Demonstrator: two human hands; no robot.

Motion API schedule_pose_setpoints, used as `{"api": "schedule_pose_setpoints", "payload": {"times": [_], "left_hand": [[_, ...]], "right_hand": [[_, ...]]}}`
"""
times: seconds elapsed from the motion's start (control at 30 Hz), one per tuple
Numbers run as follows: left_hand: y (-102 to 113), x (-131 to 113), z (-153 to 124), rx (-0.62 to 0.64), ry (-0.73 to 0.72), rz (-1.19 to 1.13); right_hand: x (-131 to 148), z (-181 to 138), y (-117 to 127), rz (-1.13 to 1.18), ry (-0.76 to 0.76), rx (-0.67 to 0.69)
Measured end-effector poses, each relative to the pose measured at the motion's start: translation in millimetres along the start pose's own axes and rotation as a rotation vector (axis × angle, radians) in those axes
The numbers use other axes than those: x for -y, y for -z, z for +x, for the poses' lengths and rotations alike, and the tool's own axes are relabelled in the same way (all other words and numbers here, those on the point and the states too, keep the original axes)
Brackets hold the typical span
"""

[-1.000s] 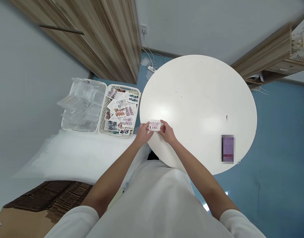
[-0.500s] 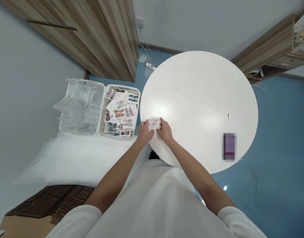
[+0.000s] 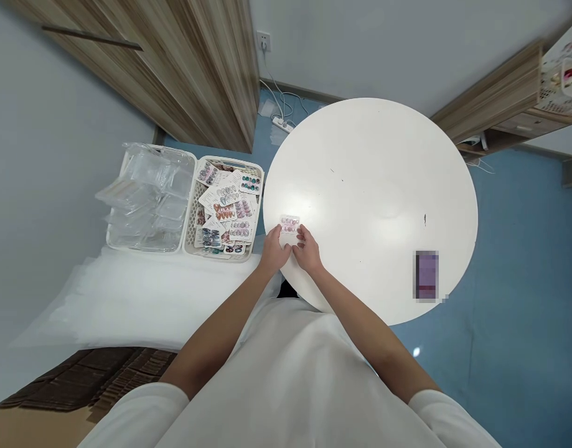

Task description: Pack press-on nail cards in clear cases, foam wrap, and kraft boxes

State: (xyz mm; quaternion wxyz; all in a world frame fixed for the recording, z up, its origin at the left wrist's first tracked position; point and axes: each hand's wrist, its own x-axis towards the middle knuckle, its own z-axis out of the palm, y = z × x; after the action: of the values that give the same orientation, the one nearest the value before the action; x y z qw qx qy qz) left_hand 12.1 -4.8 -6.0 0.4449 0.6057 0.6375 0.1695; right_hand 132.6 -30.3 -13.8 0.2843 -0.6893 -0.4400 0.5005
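Observation:
A small white card of pink press-on nails (image 3: 290, 225) is at the near left edge of the round white table (image 3: 379, 162). My left hand (image 3: 274, 252) grips the card's left side, its thumb reaching in along the lower edge. On the opposite side my right hand (image 3: 308, 250) has its fingers at the card's right edge and its thumb near the bottom. The two thumbs almost meet below the card. Rows of pink nails show on its upper half; the lower part looks pale and partly shaded by the fingers.
Left of the table, a white basket (image 3: 189, 236) holds several nail cards. Beside it, another basket (image 3: 114, 235) is heaped with clear plastic bags (image 3: 145, 193). White sheeting (image 3: 127, 298) lies below them. A blurred purple item (image 3: 426, 274) rests on the table's right side.
The nail card sits slightly higher between my hands, showing more of its pale lower part. My right hand has shifted a little down and left. The view has moved slightly.

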Motion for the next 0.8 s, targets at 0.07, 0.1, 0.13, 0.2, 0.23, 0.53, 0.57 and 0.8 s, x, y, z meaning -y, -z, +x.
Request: {"api": "schedule_pose_setpoints", "payload": {"times": [0.07, 0.1, 0.13, 0.2, 0.23, 0.53, 0.57, 0.8], "left_hand": [[-1, 1, 0, 0.001, 0.003, 0.019], [-1, 1, -1, 0.001, 0.004, 0.03], [-2, 1, -1, 0.001, 0.005, 0.039], [-2, 2, -2, -0.002, 0.001, 0.05], [-3, 2, -3, -0.003, -0.002, 0.053], [0, 2, -6, 0.012, 0.016, 0.047], [0, 1, -6, 0.014, 0.023, 0.05], [1, -3, -7, 0.028, 0.061, 0.061]], "right_hand": [[0, 0, 1, 0.001, 0.003, 0.001], [0, 0, 1, 0.003, 0.003, 0.002], [0, 0, 1, 0.006, 0.002, 0.001], [1, 0, 3, 0.012, -0.002, 0.0], [2, 0, 3, 0.016, -0.003, 0.001], [6, -9, 12, 0.066, -0.019, 0.077], [6, -12, 14, 0.075, -0.03, 0.082], [10, -36, 37, 0.055, -0.095, 0.081]]}}
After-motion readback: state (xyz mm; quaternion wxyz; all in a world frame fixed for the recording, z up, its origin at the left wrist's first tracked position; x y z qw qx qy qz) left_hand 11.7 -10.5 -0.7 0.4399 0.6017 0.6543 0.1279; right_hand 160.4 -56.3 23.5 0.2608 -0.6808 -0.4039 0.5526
